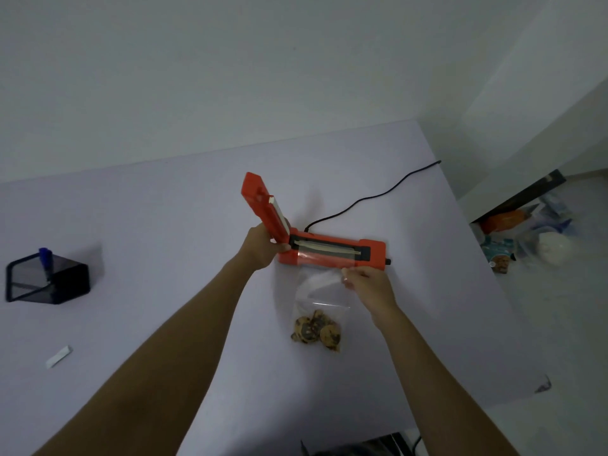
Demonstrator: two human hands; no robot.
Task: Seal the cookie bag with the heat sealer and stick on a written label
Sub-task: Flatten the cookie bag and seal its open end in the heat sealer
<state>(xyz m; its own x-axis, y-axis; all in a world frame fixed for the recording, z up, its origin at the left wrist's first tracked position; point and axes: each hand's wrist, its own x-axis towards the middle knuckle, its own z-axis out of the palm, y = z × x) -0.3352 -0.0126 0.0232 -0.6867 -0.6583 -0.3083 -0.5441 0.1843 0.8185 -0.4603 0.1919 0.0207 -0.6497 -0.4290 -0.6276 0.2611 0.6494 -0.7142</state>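
Note:
An orange heat sealer lies in the middle of the pale table, its lid arm raised steeply. My left hand grips the lower end of that raised arm near the hinge. A clear plastic bag with several chocolate-chip cookies at its bottom lies just in front of the sealer. The bag's open top reaches onto the sealing strip. My right hand pinches the bag's upper right edge. A small white label strip lies at the near left.
A black mesh pen holder with a blue marker stands at the left. The sealer's black cord runs back to the table's far right edge. Beyond the right edge, packets and bags lie on the floor.

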